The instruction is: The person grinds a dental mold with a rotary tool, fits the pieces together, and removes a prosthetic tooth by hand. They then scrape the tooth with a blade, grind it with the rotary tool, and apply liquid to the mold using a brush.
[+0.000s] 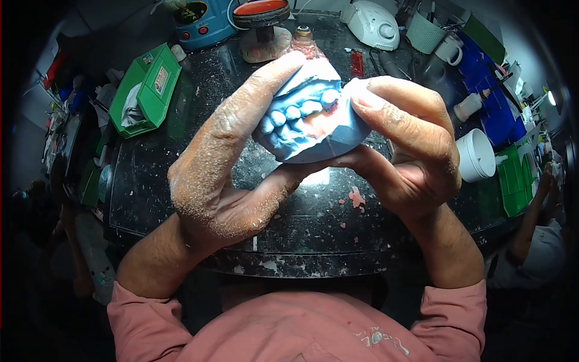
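Observation:
Held up above the black bench is a blue dental model (344, 140) with a row of pale teeth and a pinkish patch beside them, brightly lit. My left hand (226, 148), dusted with pale grains, is closed on its left side, index finger along the top and thumb underneath. On the right, my right hand (416, 133) grips the model between fingertips at its upper edge and thumb below. Glare hides detail where the right fingertips meet it.
Behind the model stand a small burner (304, 35), a red-topped round stand (260, 12) and a white device (374, 25). A green bin (148, 90) lies left; a white tub (476, 155) stands right. Pink scraps (356, 198) dot the bench (301, 229). Other people sit at both sides.

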A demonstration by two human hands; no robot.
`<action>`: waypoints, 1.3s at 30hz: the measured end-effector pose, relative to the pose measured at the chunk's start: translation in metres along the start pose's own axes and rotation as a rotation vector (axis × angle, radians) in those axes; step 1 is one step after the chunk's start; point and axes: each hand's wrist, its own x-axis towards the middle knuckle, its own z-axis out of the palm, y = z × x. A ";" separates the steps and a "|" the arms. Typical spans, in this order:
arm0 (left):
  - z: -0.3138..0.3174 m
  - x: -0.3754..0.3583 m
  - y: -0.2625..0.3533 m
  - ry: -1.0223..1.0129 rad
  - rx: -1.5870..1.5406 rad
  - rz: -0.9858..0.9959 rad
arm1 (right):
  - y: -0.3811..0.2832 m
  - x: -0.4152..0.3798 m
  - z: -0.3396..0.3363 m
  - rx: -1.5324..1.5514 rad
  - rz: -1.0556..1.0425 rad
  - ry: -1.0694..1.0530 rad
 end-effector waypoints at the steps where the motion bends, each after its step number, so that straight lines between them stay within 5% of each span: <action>1: -0.001 0.000 -0.002 0.005 0.001 0.034 | 0.000 0.000 0.000 -0.004 -0.015 -0.010; 7: -0.006 0.004 0.007 -0.027 0.180 0.145 | -0.005 0.001 0.002 0.030 0.028 0.009; 21: -0.001 -0.001 -0.003 0.023 -0.170 0.041 | -0.003 0.002 0.002 -0.079 -0.065 0.032; 29: -0.011 0.005 -0.004 0.004 0.197 0.196 | -0.004 0.002 0.004 -0.077 -0.068 0.042; 39: -0.012 0.002 -0.005 0.026 0.236 0.213 | -0.005 0.004 0.004 -0.071 -0.069 0.044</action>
